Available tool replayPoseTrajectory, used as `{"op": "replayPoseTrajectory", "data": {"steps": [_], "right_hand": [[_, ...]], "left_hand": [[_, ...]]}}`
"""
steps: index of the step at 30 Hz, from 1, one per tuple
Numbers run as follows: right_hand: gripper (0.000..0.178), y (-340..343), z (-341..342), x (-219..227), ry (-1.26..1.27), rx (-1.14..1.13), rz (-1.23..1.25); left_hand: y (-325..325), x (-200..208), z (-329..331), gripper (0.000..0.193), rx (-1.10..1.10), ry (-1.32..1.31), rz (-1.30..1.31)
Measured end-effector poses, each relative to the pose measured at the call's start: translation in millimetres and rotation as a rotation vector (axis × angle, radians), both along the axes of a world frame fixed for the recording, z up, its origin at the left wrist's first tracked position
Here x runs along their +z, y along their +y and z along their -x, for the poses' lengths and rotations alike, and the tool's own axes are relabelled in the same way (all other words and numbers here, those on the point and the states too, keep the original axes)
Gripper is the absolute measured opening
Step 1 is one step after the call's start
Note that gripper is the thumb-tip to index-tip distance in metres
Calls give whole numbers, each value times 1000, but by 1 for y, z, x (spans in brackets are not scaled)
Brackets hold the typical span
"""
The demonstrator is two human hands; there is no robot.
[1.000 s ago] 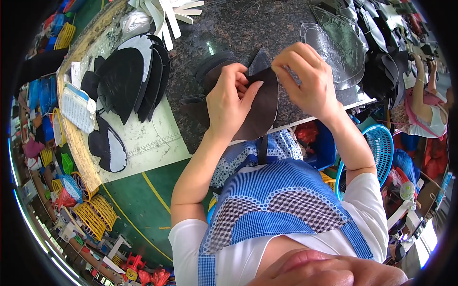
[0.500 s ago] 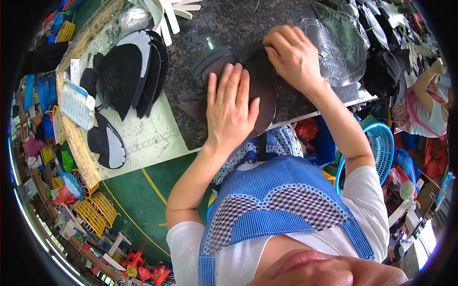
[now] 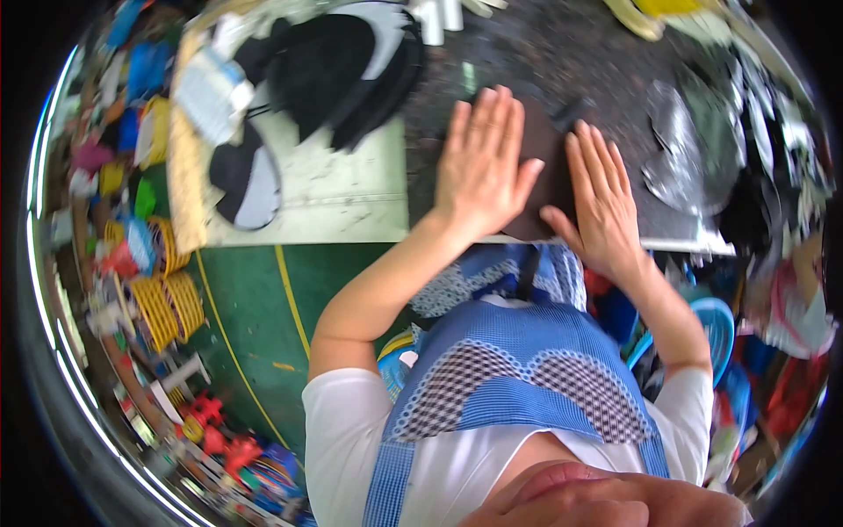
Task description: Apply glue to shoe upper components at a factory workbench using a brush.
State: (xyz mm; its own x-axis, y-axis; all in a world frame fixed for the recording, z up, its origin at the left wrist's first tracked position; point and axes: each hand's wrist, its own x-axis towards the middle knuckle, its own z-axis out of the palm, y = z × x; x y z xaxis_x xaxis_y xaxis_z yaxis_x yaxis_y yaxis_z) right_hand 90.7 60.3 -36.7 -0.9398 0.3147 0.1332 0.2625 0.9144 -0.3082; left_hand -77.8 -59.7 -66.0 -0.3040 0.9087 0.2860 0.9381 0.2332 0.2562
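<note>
A dark brown, flat cut piece (image 3: 546, 189) lies on the speckled dark tabletop close to its front edge. Stretched out flat, my left hand (image 3: 481, 167) rests on its left side with the fingers pointing away from me. My right hand (image 3: 602, 198) lies flat along the right side, thumb spread toward the piece. Both palms hide part of the outline. Farther left is a stack of black cut pieces (image 3: 320, 66) with a grey-white band. A smaller black piece with a pale grey panel (image 3: 261, 189) sits nearer the edge.
Clear plastic sheeting (image 3: 676, 162) lies right of my hands, beside dark pieces (image 3: 746, 206). A pale board (image 3: 356, 206) covers the table's left part. Below stand a blue basket (image 3: 716, 329) and yellow baskets (image 3: 162, 307) on the green floor (image 3: 250, 325).
My right hand has come down from the far edge of the brown piece to lie flat beside it. The left hand stays flat on it. The whole view has shifted and turned.
</note>
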Motion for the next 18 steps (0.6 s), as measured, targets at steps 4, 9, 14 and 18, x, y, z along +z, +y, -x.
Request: {"op": "replayPoseTrajectory", "data": {"steps": [4,9,14,18], "right_hand": [[90,-42,-8,-9,-97,204,-17],[78,-36,-7,6,6,259,87],[35,-29,-17,30,327,104,467],[24,-31,-12,39,316,79,579]], "left_hand": [[-4,-1,6,55,-40,-123,-133],[7,32,131,34,367,179,-486],[-9,39,200,74,612,46,67],[11,55,180,46,655,116,235]]}}
